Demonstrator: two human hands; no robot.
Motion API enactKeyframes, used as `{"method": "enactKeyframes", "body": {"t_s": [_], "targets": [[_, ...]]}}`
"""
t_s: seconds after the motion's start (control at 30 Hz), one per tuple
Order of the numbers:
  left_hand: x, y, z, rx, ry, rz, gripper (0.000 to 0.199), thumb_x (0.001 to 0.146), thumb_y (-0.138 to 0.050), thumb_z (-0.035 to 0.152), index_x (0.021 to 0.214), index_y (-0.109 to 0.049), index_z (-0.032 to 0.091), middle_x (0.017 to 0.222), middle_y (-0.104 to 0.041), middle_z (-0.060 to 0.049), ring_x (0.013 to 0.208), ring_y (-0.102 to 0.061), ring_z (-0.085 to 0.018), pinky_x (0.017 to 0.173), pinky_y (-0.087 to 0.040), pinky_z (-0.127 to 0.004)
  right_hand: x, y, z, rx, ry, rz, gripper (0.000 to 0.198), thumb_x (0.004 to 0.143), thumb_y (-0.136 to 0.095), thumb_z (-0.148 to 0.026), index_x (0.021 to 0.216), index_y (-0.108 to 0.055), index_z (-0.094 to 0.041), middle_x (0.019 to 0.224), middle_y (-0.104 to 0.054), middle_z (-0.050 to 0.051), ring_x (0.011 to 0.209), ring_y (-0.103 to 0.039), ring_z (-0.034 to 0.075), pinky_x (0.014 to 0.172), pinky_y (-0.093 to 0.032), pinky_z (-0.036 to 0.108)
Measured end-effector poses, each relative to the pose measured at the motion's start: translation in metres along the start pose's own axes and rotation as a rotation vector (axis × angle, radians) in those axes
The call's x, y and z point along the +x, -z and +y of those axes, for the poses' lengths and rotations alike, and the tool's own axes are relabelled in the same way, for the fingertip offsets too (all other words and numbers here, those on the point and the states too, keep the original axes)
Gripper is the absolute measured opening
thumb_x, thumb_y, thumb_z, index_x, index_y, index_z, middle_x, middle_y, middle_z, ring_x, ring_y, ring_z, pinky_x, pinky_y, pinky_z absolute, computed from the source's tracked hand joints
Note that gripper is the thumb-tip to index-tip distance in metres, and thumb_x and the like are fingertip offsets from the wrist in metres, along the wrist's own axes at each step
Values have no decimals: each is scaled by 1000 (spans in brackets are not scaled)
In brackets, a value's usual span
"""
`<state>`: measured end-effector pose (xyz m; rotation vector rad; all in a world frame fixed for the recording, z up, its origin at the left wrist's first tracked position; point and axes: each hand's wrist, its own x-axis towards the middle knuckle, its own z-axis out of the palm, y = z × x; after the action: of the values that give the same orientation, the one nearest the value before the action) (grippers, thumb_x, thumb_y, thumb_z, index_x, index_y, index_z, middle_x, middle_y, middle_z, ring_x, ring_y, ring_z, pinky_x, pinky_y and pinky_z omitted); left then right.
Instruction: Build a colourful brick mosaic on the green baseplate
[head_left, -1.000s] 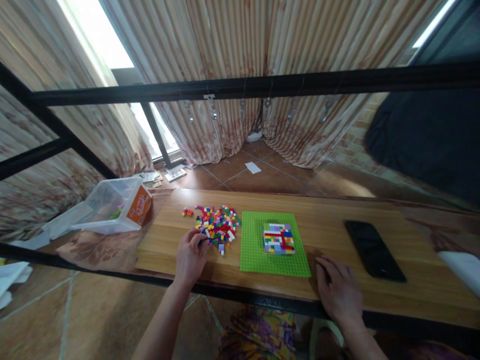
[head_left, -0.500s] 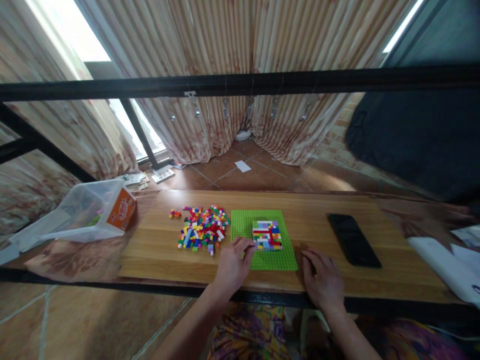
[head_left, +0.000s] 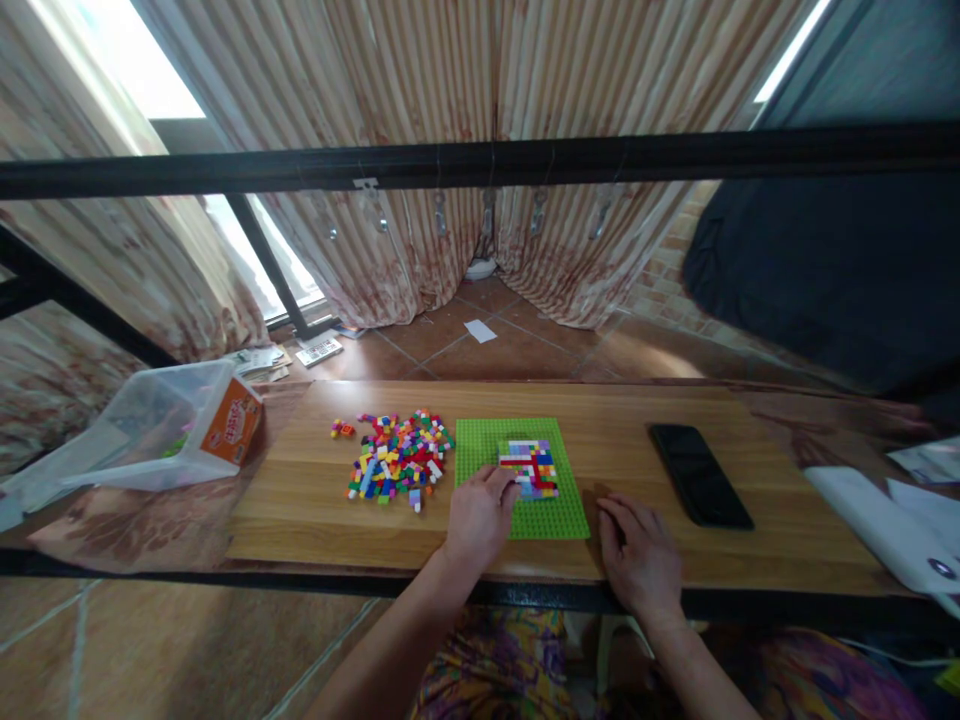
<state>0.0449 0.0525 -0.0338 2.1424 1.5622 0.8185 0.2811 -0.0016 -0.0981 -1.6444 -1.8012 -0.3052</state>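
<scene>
My left hand (head_left: 480, 515) reaches over the left edge of a flat, multicoloured build of toy bricks (head_left: 541, 462), thumb and forefinger pinched at its surface. They seem to hold a small toy brick, mostly hidden by the fingers. The build is fixed on a green studded baseplate (head_left: 472, 436), with white, lilac, red, blue and yellow pieces showing. My right hand (head_left: 641, 552) rests on the table just right of the baseplate, fingers loosely bent, thumb apart, with nothing visible in it. Left of the baseplate lies a loose pile of small bricks (head_left: 401, 455).
A black phone (head_left: 699, 475) lies on the wooden table (head_left: 300, 520) to the right. On the left stands a translucent plastic bin (head_left: 150, 430) with an orange label. A few bricks (head_left: 343, 428) sit apart from the pile. A black bar (head_left: 420, 170) crosses beyond the table.
My left hand has moved slightly right and forward, its fingertips going from the build's lower left corner onto its left side. My right hand stays put. The whole view has shifted a little.
</scene>
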Motion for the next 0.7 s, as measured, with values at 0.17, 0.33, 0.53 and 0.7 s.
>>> {"method": "enactKeyframes", "body": {"t_s": [0.17, 0.33, 0.53, 0.7], "targets": [[-3, -1, -2, -33, -17, -9, 14, 90, -58, 20, 95, -70, 24, 91, -73, -3, 83, -68, -17, 73, -50, -27, 0, 0, 1, -4, -3, 0, 22, 94, -50, -28, 103, -69, -19, 108, -69, 10, 97, -60, 24, 86, -50, 39], [-6, -4, 0, -39, 5, 3, 19, 90, -54, 16, 102, -68, 23, 92, -73, -4, 83, -68, -19, 73, -50, -29, -1, -1, 2, -5, 13, -6, 22, 93, -50, -26, 102, -68, -18, 106, -69, 11, 97, -60, 24, 86, -49, 39], [-7, -7, 1, -53, 35, 39, 20, 90, -51, 14, 103, -64, 22, 92, -74, -4, 85, -69, -20, 75, -51, -30, 0, -1, 2, -9, 24, 15, 22, 93, -51, -27, 102, -68, -19, 106, -69, 10, 96, -61, 24, 86, -50, 40], [-10, -8, 2, -56, 50, 62, 20, 91, -49, 15, 103, -64, 22, 90, -73, -4, 82, -69, -18, 73, -51, -28, -1, -1, 2, 0, 9, 4, 22, 93, -50, -28, 102, -69, -20, 107, -69, 10, 97, -62, 24, 87, -50, 41]]}}
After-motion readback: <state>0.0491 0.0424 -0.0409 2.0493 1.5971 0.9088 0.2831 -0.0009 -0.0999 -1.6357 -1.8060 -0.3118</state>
